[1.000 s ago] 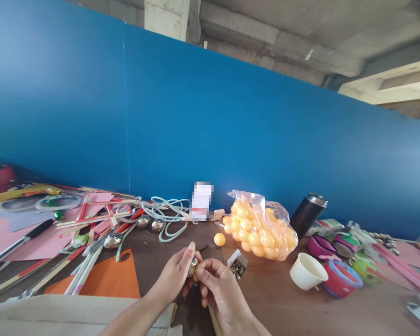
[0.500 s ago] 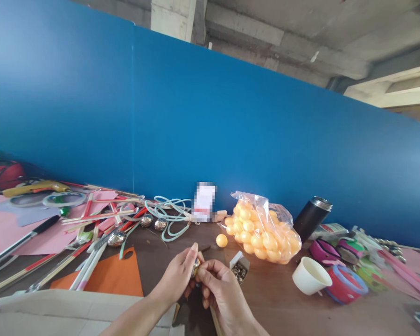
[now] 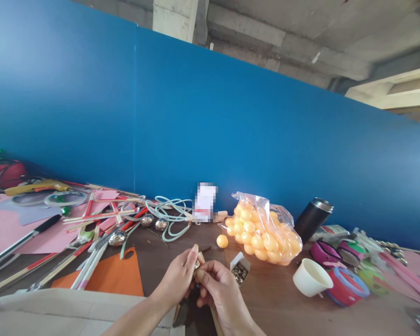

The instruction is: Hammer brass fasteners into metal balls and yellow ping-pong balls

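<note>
Close together above the table, my two hands meet at the lower middle. My left hand (image 3: 177, 276) is closed around a small shiny metal bell (image 3: 196, 266), of which only a sliver shows between thumb and fingers. Thumb and forefinger of my right hand (image 3: 220, 287) pinch right beside the bell; what they hold is hidden. A pale wooden stick (image 3: 215, 321) runs under my right hand, and its far tip shows past the fingers. Just right of the hands stands a small open box (image 3: 244, 260) of shiny brass-coloured tacks.
A loose orange ball (image 3: 222, 241) lies before a clear bag of orange balls (image 3: 262, 233). To the right are a white cup (image 3: 311, 280), a black bottle (image 3: 313, 219) and small pouches (image 3: 348, 284). Sticks, bells (image 3: 118, 238) and orange felt (image 3: 115, 275) crowd the left.
My right fingers have shifted slightly at the bell, their lower fingers curling closer in. The view has moved a little; the other things lie as before.
</note>
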A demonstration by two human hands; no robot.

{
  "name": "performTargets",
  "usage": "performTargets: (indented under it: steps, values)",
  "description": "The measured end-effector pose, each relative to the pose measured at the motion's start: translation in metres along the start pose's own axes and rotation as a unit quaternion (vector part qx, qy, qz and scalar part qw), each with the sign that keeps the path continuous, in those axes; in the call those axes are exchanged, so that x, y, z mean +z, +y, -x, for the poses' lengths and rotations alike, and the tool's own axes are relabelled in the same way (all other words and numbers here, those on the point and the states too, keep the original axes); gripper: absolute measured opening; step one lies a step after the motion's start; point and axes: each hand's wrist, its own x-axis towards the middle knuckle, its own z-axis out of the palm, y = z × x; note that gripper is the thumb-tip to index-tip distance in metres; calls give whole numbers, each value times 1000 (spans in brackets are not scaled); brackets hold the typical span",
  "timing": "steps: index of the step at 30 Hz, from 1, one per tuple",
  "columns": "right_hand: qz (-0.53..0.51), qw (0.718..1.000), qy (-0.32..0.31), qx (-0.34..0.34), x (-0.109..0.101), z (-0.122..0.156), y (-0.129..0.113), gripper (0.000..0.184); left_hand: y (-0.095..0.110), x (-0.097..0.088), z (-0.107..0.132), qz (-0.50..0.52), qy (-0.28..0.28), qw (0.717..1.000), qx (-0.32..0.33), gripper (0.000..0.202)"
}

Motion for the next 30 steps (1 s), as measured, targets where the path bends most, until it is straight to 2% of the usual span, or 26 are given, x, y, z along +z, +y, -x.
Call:
performTargets:
  steps: [10,22,26,30]
  values:
    - [35,999,17,17,3,0,-1,40,-2,-1,-1,-29,9,1000,3,49]
    - [42,999,6,-10,3,2,2,32,3,0,4,-30,19,999,19,45]
    - [66,997,3,-42,7,4,-1,27,2,-1,1,19,17,1000,6,49]
    - [132,986,19,-101,8,15,-22,29,-3,-4,-6,142,29,989,-9,50]
